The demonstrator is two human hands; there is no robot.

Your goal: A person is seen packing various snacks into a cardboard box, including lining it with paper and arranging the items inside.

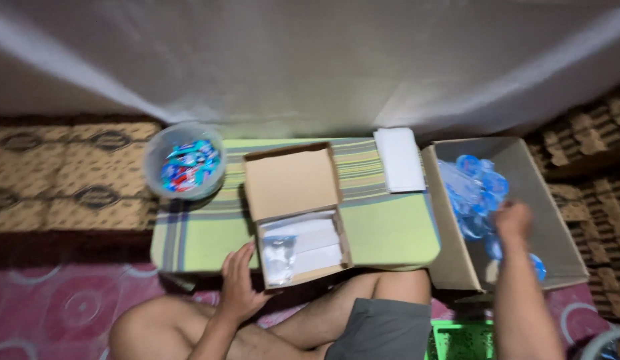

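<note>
The small open brown cardboard box (298, 217) sits near the front edge of the low worktop covered in a green-and-yellow striped cloth (383, 227), its lid flap standing back and white paper and a clear plastic packet showing inside. The left hand (240, 283) rests flat against the near left corner of that box, fingers together and loosely extended, steadying it rather than gripping. To the right of the small box, off the worktop's edge, stands a larger open cardboard carton (556, 233) holding blue round plastic pieces in clear wrapping (476, 187); the right hand (513, 220) is down inside it among those pieces, but motion blur hides whether the fingers are closed on one or only touching. Doing this well seems to call for keeping the left hand firm on the small box so it does not slide, and lifting a single blue piece clear of the tangled wrapping. Left of the small box is a grey round tub of red-and-blue sachets (185, 162); behind and to its right lies a white flat pad (400, 159).
</note>
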